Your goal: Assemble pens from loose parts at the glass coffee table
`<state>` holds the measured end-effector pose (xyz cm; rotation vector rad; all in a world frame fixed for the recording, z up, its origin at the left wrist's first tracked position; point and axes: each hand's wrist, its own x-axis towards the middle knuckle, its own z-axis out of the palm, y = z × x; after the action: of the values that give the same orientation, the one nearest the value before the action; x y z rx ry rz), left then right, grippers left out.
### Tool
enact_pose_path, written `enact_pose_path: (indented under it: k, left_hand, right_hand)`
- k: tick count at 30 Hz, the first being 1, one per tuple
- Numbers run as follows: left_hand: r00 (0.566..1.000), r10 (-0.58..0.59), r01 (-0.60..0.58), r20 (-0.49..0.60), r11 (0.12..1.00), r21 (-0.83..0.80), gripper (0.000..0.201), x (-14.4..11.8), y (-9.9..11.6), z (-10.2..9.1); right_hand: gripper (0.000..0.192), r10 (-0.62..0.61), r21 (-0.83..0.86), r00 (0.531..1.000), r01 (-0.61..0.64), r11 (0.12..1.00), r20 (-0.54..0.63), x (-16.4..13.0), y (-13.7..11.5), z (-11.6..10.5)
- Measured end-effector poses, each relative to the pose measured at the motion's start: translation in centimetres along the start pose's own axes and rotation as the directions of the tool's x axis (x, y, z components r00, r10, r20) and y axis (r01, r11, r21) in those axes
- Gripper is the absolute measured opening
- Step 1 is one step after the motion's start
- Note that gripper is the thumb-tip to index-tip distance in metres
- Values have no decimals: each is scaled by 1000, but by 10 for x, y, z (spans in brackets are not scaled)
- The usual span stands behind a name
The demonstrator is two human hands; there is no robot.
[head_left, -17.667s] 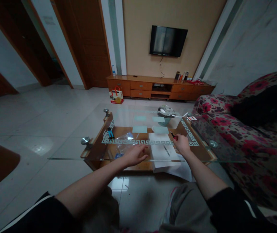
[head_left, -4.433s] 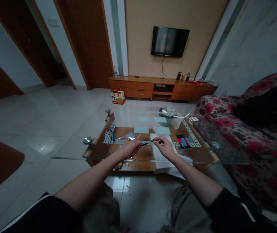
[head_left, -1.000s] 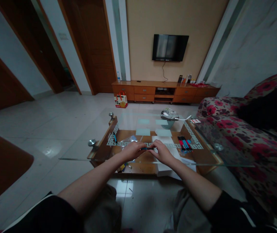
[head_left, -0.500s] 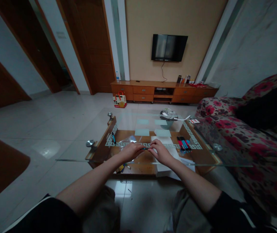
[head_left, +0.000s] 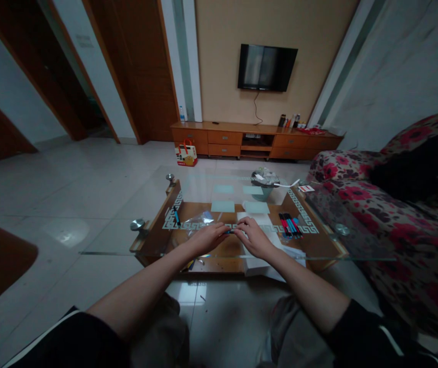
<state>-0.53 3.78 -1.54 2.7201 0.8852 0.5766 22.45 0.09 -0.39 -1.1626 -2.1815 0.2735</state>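
Note:
Over the near part of the glass table [head_left: 111, 237], a slim pen [head_left: 231, 231] with a blue part lies sideways between my two hands. My left hand [head_left: 211, 236] pinches its left end with closed fingers. On the other end, the fingers of my right hand [head_left: 254, 237] are closed too, and they cover much of it. Several black, red and blue pens [head_left: 291, 225] lie side by side to the right of my hands. To the left is a blue and black pen [head_left: 176, 215], with a clear plastic wrapper [head_left: 203, 219] nearer my left hand.
White paper or a box [head_left: 255, 266] sits below my right forearm. Beyond the table stand a bin [head_left: 264, 190] and a red-handled bag [head_left: 186, 154]. A low TV cabinet [head_left: 224, 137] lines the wall. The flowered sofa [head_left: 414, 245] is at the right.
The whole view has shifted slightly. Both hands keep their hold on the pen, and a little more of its middle shows between the fingers. The other pens stay where they were.

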Motion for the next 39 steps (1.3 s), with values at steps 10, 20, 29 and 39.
enact_pose_path:
  k: [10,20,29,39]
  left_hand:
    - [999,-15,16,-38,999,29,19,-3,0,-4]
    - [999,-26,28,-30,998,53,20,-5,2,-8]
    - [998,-66,67,8,997,-48,20,-3,2,-6]
    - [996,-93,92,-6,989,-113,21,-2,1,-4]
  right_hand:
    - [15,-34,11,999,34,999,-35,0,-2,0]
    - [9,-41,66,995,47,997,-88,0,4,3]
    - [11,-27,156,991,48,987,-133,0,4,3]
    - [14,-22,181,989,48,982,-144,0,4,2]
